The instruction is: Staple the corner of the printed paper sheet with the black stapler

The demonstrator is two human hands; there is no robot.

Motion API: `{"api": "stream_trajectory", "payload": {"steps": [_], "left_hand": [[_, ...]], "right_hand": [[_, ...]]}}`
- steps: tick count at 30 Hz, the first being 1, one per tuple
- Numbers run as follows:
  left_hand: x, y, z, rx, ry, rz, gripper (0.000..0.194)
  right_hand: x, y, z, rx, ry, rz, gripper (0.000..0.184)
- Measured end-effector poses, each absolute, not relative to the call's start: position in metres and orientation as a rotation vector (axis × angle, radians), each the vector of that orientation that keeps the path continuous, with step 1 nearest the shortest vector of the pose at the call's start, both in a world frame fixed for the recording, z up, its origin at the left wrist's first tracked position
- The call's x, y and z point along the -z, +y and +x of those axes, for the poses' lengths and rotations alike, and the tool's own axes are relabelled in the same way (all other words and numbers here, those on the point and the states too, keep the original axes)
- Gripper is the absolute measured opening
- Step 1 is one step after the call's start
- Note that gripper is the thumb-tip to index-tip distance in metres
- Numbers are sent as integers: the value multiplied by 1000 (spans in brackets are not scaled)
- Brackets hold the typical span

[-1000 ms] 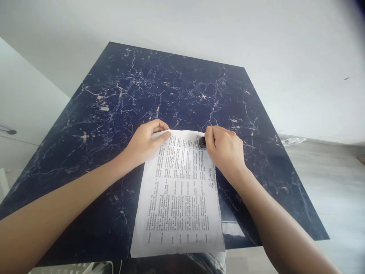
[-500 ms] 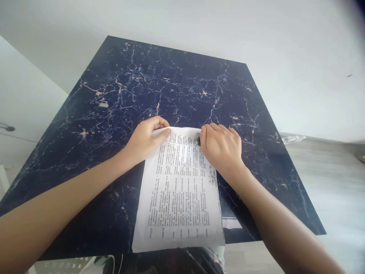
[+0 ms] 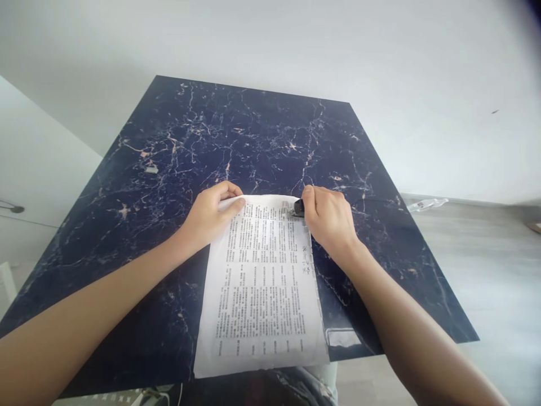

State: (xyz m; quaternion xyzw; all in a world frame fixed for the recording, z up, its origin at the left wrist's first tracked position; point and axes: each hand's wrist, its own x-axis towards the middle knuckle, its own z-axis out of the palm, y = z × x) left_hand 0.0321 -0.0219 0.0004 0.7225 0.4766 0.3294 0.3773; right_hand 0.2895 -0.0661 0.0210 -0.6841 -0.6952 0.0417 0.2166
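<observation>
two bare hands, one printed paper and one black tool meet near the middle of the surface. the paper (image 3: 262, 282) is white, thin and rectangular, its face filled with many columns of small dark print and one line of handwriting along the right margin; its outline is slightly wavy, and the right edge looks uneven. how many sheets it has cannot be told. the surface (image 3: 190, 141) is dark blue, smooth and glossy, with pale and rust-coloured veins like marble, and four-cornered.

the left hand (image 3: 215, 213) grasps the paper at its far left corner, the thumb on the printed face and the fingers curled at the edge. the right hand (image 3: 332, 219) is clenched around the black tool (image 3: 298, 208), of which only a short, dark, rounded end shows past the thumb, with a metallic-looking bit in front. that end lies over the paper's far right corner, just left of the right hand; most of the tool is hidden by the fingers. the paper spreads between the two hands and runs from them toward the near edge of the surface.

one small pale block (image 3: 151, 170) lies on the surface, well apart from the left hand. one clear, crinkled plastic wrapper (image 3: 429, 204) lies beyond the right edge, near the foot of the white wall (image 3: 380, 51).
</observation>
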Motion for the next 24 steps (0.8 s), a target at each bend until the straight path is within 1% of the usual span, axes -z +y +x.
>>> {"api": "stream_trajectory", "payload": {"steps": [6,12,19,21,23,24], "left_hand": [[-2,-22,32,-826,1242,1880,9],[-3,-25,32,-852,1255,1985,8],[0,-25,24,-933,1313,2474,24],[1,-23,21,-923,1212,2638,20],[1,-22,18,-850,948,2749,16],[2,-22,18,-787,799,2774,17]], "right_hand": [[-22,-54,327,-54,-1780,-2058,51],[-22,-45,350,-42,-1746,-2106,51],[-22,-41,361,-65,-1747,-2136,49],[-26,-41,366,-93,-1776,-2117,51],[-32,-42,370,-132,-1836,-2075,54],[-36,-44,372,-162,-1873,-2050,55]]}}
